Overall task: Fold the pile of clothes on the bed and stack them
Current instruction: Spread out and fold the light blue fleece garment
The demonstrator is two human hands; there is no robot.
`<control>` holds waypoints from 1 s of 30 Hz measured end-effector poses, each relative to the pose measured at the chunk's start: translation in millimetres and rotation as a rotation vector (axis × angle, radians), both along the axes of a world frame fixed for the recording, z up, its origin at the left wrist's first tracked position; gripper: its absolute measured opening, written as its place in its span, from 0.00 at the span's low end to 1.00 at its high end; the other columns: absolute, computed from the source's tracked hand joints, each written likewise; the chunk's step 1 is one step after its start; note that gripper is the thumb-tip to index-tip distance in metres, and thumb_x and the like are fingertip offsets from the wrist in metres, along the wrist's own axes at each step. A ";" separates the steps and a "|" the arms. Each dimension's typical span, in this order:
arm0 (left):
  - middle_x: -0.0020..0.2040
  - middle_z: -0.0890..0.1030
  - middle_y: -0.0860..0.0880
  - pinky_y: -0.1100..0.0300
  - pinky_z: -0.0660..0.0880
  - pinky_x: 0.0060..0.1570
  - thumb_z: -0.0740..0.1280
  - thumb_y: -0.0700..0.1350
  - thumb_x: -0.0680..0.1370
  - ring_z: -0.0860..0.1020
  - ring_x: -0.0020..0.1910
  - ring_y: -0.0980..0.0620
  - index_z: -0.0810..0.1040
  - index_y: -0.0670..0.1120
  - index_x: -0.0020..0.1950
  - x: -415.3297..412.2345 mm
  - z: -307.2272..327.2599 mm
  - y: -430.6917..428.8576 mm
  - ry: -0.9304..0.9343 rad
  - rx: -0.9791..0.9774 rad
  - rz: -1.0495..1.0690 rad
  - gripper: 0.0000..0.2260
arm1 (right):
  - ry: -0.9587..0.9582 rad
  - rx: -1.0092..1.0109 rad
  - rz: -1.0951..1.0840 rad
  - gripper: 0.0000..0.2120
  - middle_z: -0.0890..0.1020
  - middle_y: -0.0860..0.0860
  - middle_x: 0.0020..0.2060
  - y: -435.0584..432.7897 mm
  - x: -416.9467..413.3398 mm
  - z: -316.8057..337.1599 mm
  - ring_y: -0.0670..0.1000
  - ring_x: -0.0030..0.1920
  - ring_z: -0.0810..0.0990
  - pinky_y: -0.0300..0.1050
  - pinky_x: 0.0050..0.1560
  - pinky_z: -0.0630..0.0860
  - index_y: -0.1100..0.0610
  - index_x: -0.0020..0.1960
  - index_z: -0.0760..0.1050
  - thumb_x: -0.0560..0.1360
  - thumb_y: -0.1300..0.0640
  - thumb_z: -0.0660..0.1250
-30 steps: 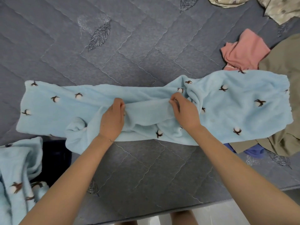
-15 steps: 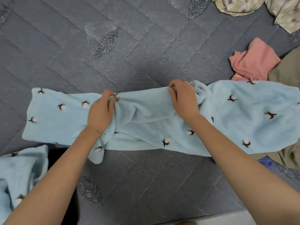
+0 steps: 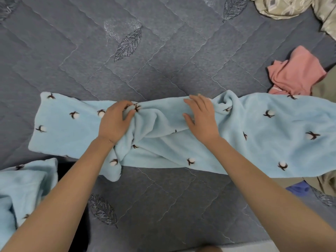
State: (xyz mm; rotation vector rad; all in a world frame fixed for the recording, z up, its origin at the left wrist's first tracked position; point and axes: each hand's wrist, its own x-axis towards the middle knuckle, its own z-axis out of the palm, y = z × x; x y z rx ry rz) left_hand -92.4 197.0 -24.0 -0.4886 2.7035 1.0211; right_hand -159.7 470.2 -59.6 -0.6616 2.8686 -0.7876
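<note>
– Two hands on one piece, then. Which piece?

– A light-blue fleece garment (image 3: 254, 128) printed with little cotton bolls. It lies stretched crosswise on the grey quilted bedcover (image 3: 163, 51), toward the bed's near edge. It is bunched in the middle and flatter toward both ends.

– What is the left hand doing?

– The left hand (image 3: 113, 122) has its fingers curled into a bunch of fleece at the far edge and grips it. Folds fan out from there toward the near edge.

– And the right hand?

– The right hand (image 3: 201, 119) lies flat on the fleece just right of the middle. Its fingers are straight and a little spread, with the thumb out to the side. It presses and grips nothing.

– What else is on the bed?

– At the right, a crumpled pink garment (image 3: 294, 73) lies just beyond the fleece's far edge. It touches an olive-drab garment (image 3: 325, 88), which the fleece's right end overlaps. A bit of blue cloth (image 3: 298, 188) shows below that end. A beige patterned cloth (image 3: 283, 6) lies at the far right, well apart. At the near left is a second fleece piece (image 3: 23, 188), rumpled and just beside the first; I cannot tell whether they touch.
</note>
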 end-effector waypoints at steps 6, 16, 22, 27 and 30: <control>0.62 0.78 0.45 0.62 0.63 0.62 0.65 0.51 0.80 0.74 0.60 0.45 0.75 0.44 0.65 24.2 9.3 -9.7 0.117 -0.077 0.010 0.16 | -0.131 0.025 0.100 0.23 0.75 0.58 0.67 -27.0 19.2 10.8 0.63 0.71 0.68 0.62 0.71 0.63 0.59 0.68 0.74 0.78 0.48 0.59; 0.46 0.76 0.47 0.50 0.72 0.43 0.63 0.64 0.72 0.73 0.43 0.45 0.75 0.44 0.50 86.9 2.6 -22.7 0.080 -0.194 -0.075 0.23 | -0.126 0.060 0.304 0.24 0.77 0.54 0.65 -106.2 38.7 21.0 0.60 0.68 0.72 0.60 0.70 0.63 0.56 0.67 0.76 0.76 0.44 0.60; 0.47 0.75 0.43 0.51 0.67 0.45 0.73 0.50 0.71 0.74 0.46 0.40 0.74 0.41 0.50 104.5 -1.8 -33.2 -0.031 -0.279 -0.111 0.16 | -0.148 0.110 0.357 0.32 0.74 0.58 0.66 -134.0 51.3 21.3 0.62 0.68 0.70 0.63 0.72 0.59 0.57 0.71 0.71 0.70 0.49 0.74; 0.40 0.77 0.46 0.55 0.64 0.44 0.67 0.42 0.77 0.75 0.42 0.42 0.78 0.42 0.50 91.4 15.7 -58.0 0.108 -0.188 -0.046 0.05 | -0.158 0.078 0.362 0.29 0.71 0.58 0.70 -150.4 56.6 28.6 0.62 0.73 0.65 0.60 0.74 0.53 0.56 0.71 0.71 0.73 0.50 0.72; 0.40 0.81 0.44 0.54 0.69 0.43 0.66 0.43 0.77 0.78 0.41 0.42 0.80 0.42 0.52 82.8 27.1 -73.3 0.176 -0.171 -0.079 0.08 | -0.084 -0.004 0.345 0.19 0.79 0.57 0.60 -162.6 57.1 33.5 0.62 0.67 0.73 0.58 0.72 0.58 0.59 0.60 0.78 0.72 0.51 0.69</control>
